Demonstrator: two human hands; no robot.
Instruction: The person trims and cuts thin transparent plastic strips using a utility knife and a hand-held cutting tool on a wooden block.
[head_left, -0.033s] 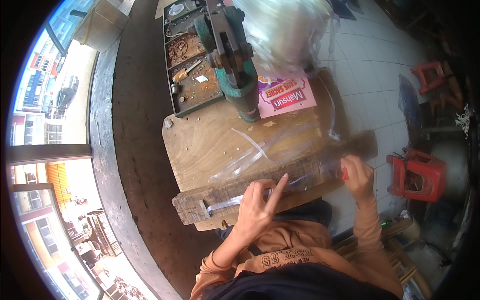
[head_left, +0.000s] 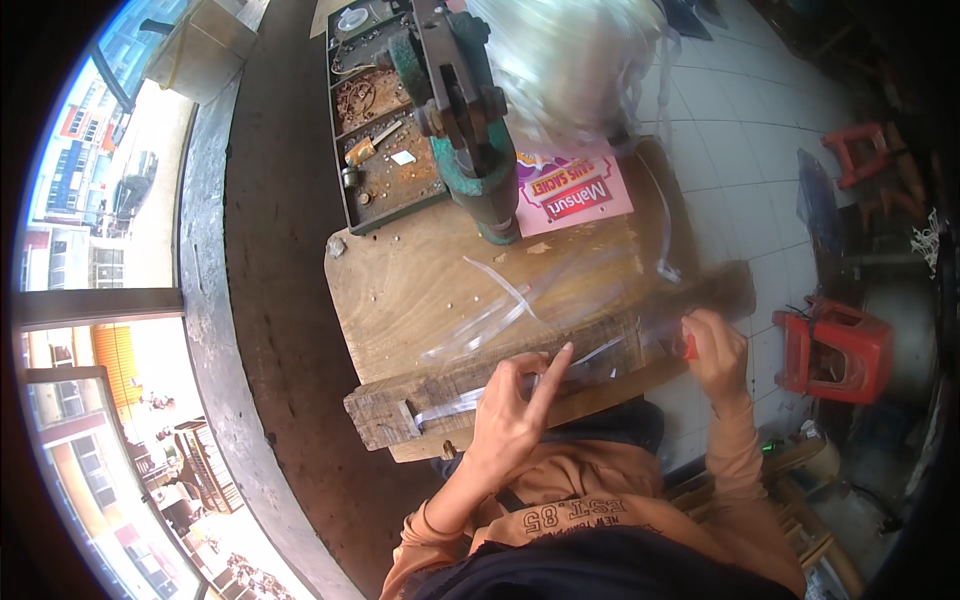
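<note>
A thick wooden beam [head_left: 376, 412] lies along the near edge of the worn wooden board. From a small metal piece [head_left: 409, 418] at its left end, a clear plastic strip [head_left: 452, 404] runs into my left hand [head_left: 510, 408]. That hand is closed on the strip, one finger stretched out to the right. More of the strip comes out past my fingertips. Farther right, my right hand [head_left: 716, 352] is closed round a small red object [head_left: 690, 347], mostly hidden by the fingers. Loose clear strips [head_left: 500, 305] lie on the board beyond the beam.
A green metal press [head_left: 478, 185] stands at the back of the board [head_left: 385, 305]. Beside it are a compartment tray [head_left: 400, 215] with small parts and a pink printed sheet [head_left: 575, 205]. A bundle of clear plastic [head_left: 570, 70] sits behind. Red stools [head_left: 845, 350] stand on the tiled floor.
My left hand's outstretched finger has tilted slightly upward, and the strip to its right shows more clearly. My right hand looks unmoved.
</note>
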